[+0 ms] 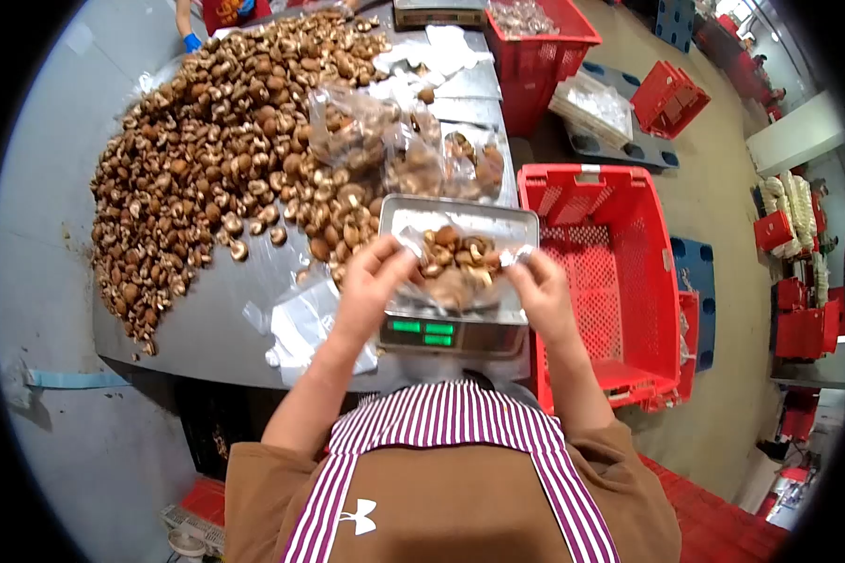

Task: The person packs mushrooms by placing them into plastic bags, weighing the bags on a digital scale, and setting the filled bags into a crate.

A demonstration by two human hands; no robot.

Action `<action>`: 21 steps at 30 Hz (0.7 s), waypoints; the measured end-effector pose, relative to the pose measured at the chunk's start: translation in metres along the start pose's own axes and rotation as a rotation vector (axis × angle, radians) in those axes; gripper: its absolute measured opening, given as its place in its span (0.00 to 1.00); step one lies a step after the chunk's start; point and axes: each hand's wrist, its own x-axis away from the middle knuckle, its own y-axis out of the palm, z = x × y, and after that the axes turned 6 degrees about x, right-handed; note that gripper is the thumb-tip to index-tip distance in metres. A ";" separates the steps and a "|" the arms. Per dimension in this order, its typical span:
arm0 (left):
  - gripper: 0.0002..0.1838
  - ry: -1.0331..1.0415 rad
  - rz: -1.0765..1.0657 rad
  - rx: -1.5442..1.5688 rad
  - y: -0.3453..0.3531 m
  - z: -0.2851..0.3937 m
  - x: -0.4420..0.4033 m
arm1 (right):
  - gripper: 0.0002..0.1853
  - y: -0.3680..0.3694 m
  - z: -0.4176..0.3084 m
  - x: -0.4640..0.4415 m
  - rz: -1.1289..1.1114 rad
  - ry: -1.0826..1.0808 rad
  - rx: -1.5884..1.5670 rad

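Note:
A clear plastic bag of brown mushrooms (455, 267) sits on the metal tray of a scale (507, 223) with green lit digits. At the bag's left corner my left hand (376, 277) is closed, pinching the plastic. My right hand (540, 286) pinches the opposite corner. Between the hands the bag's mouth is spread, and its front part is blurred. Just behind the scale lie several filled mushroom bags (352, 127). A large heap of loose mushrooms (207, 141) covers the table to the left.
Flat plastic bags (305, 324) lie left of the scale on the metal table (225, 328). A red crate (601, 272) stands right of it, and another red crate (535, 66) farther back. At the top left, a co-worker's blue-cuffed arm (190, 36) reaches the heap.

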 end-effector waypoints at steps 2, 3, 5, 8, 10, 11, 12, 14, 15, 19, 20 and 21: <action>0.12 -0.060 -0.133 0.033 0.018 -0.009 0.007 | 0.14 0.009 0.000 0.006 -0.165 -0.008 -0.228; 0.13 -0.083 -0.198 0.085 0.028 -0.014 0.009 | 0.16 0.014 -0.005 0.006 -0.220 -0.025 -0.338; 0.15 -0.167 -0.280 0.156 0.040 -0.019 0.006 | 0.18 0.013 0.001 -0.003 -0.283 -0.031 -0.289; 0.13 -0.190 -0.399 0.128 0.037 -0.017 -0.002 | 0.17 0.007 0.012 -0.026 -0.363 0.002 -0.335; 0.10 -0.269 -0.470 0.139 0.034 -0.020 -0.002 | 0.16 0.000 0.014 -0.029 -0.424 -0.012 -0.229; 0.10 -0.268 -0.452 0.140 0.029 -0.023 -0.004 | 0.16 0.001 0.014 -0.031 -0.474 -0.032 -0.121; 0.08 -0.285 -0.387 0.169 0.021 -0.026 -0.008 | 0.12 0.006 0.013 -0.029 -0.371 -0.155 -0.027; 0.08 -0.166 -0.242 0.090 0.001 -0.041 -0.024 | 0.09 0.003 0.021 -0.029 -0.337 -0.188 0.211; 0.07 -0.370 -0.146 0.125 -0.012 -0.040 -0.031 | 0.07 0.000 0.027 -0.029 -0.277 -0.217 0.454; 0.11 0.366 -0.133 -0.880 -0.037 -0.084 -0.053 | 0.08 -0.002 0.083 -0.025 -0.170 -0.030 0.209; 0.11 0.417 -0.102 -0.954 -0.043 -0.107 -0.059 | 0.07 -0.001 0.096 -0.021 -0.139 -0.138 0.352; 0.10 0.467 -0.071 -1.029 -0.046 -0.117 -0.066 | 0.07 0.003 0.091 -0.013 -0.160 -0.145 0.349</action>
